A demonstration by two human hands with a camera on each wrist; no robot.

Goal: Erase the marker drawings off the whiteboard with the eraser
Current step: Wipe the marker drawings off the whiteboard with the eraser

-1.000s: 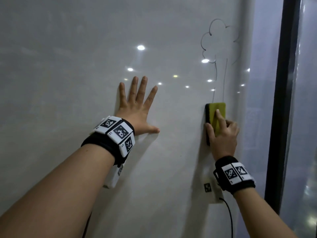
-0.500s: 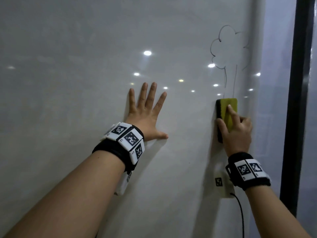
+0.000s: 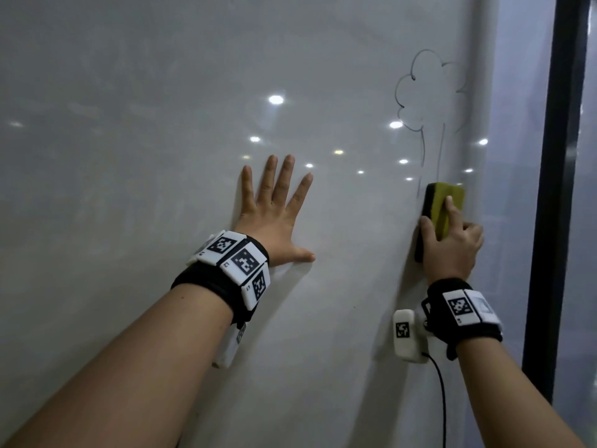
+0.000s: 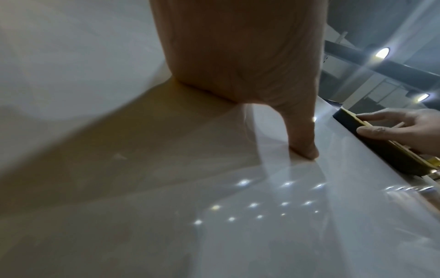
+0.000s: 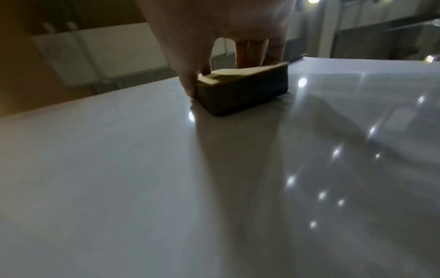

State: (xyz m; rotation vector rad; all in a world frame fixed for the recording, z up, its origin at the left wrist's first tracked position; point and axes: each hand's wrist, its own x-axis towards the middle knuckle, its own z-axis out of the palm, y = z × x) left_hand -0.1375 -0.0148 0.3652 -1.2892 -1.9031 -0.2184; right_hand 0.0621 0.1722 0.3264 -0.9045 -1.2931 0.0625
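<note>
Wiping stage: your right hand (image 3: 452,247) fingers clamp the eraser (image 3: 442,205) against the whiteboard (image 3: 161,76); tree drawing (image 3: 429,101) just beyond fingertips. Left hand (image 3: 274,218) fingers splayed flat. Next: push upward.

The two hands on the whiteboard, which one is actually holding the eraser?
The right hand grips the yellow eraser below the tree drawing; the left hand lies flat, fingers spread.

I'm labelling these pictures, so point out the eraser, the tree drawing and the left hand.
eraser (image 3: 440,205), head view, yellow back.
tree drawing (image 3: 399,92), head view, crown's left outline.
left hand (image 3: 274,221), head view, back of hand.
</note>
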